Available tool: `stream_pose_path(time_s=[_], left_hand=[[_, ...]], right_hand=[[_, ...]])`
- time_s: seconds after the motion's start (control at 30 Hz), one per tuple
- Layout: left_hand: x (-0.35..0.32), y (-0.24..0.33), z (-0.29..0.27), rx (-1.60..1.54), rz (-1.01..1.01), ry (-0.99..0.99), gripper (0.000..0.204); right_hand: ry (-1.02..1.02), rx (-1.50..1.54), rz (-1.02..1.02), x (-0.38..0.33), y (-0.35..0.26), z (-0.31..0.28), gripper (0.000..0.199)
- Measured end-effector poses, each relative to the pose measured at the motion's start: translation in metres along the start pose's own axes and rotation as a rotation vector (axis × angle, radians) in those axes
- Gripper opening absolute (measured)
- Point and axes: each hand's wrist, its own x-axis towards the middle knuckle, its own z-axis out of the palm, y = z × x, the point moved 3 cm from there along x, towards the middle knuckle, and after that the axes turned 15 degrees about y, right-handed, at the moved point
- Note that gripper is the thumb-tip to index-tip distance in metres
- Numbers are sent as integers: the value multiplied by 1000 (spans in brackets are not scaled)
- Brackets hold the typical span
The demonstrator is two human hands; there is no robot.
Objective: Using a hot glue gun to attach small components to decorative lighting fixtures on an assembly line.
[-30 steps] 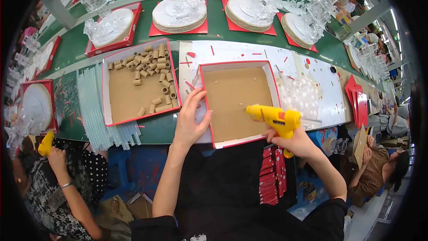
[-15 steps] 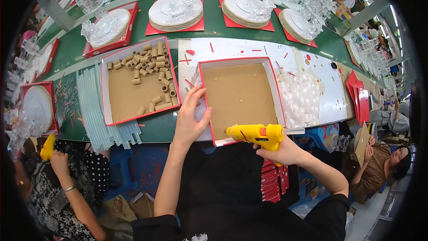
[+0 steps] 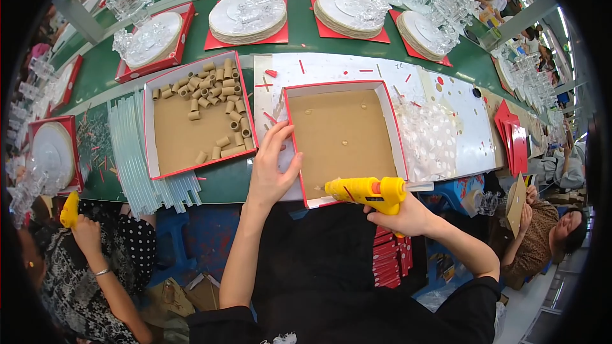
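A shallow red-edged cardboard tray (image 3: pixel 390 129) with a brown bottom lies on a white sheet before me. My left hand (image 3: pixel 273 169) rests flat on its left rim, fingers spread. My right hand (image 3: pixel 403 215) grips a yellow glue gun (image 3: pixel 366 191) at the tray's near edge, nozzle pointing left. A few small glue dots show on the tray bottom.
Left of it, a second red-edged tray (image 3: pixel 159 156) holds several short cardboard tubes (image 3: pixel 213 95). A bundle of clear glue sticks (image 3: pixel 131 156) lies beside it. Glass pieces on round plates (image 3: pixel 245 16) line the far side. A person at the lower left holds another yellow glue gun (image 3: pixel 69 209); another person sits at right.
My right hand has brought the glue gun down and leftward from the tray's right side to its near edge. My left hand has stayed on the left rim.
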Motion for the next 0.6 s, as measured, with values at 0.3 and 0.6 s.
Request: stream_pose_path(time_s=[0.3, 0.6], left_hand=[[1, -1, 1, 0, 4, 11, 49], [-1, 2, 0, -1, -8, 10, 48]], right_hand=[[-38, -239, -238, -14, -18, -39, 26], [248, -277, 47, -39, 0, -66, 25]])
